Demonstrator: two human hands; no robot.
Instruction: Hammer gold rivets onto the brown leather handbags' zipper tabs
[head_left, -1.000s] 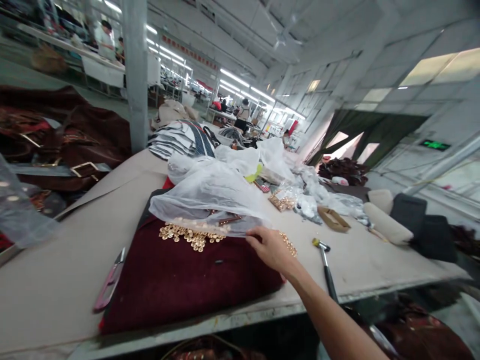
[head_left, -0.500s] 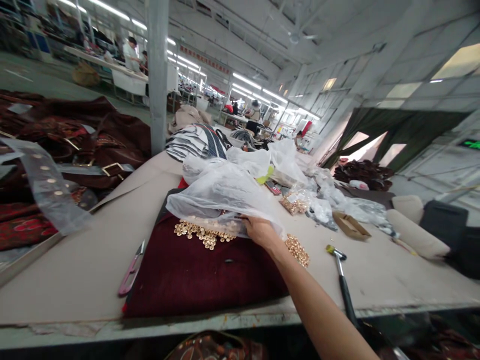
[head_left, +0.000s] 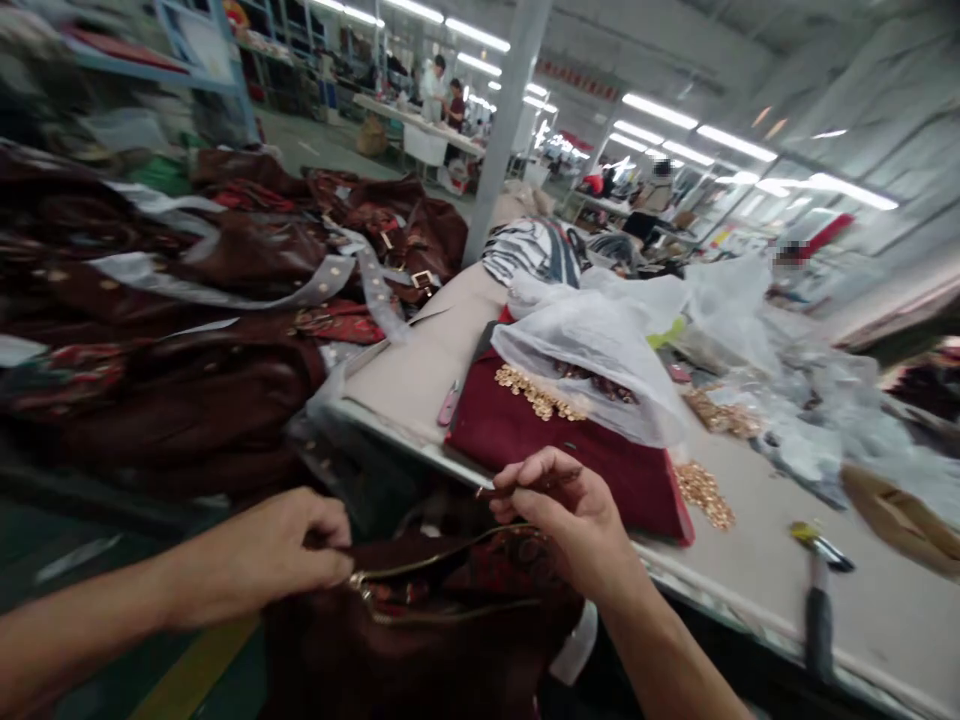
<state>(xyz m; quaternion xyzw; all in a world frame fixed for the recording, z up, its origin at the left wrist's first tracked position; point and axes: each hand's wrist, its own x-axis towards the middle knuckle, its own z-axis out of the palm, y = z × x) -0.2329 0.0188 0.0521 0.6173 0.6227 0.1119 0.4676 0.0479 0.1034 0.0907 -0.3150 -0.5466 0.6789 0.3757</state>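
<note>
Partly cut off by the lower edge of the view, a dark maroon zippered bag (head_left: 420,650) lies just beneath both hands. The left hand (head_left: 270,545) pinches the end of its gold zipper (head_left: 442,550); the right hand (head_left: 562,525) pinches a thin dark strip (head_left: 532,483), too blurred to identify, in front of a maroon cloth (head_left: 592,480) on the counter (head_left: 420,370).

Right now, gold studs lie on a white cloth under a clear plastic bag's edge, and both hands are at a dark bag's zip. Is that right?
Not quite: the head view shows the gold studs on a dark red cloth, not white. The clear plastic bag, left hand, right hand and dark bag's zip stand as you said.
</note>
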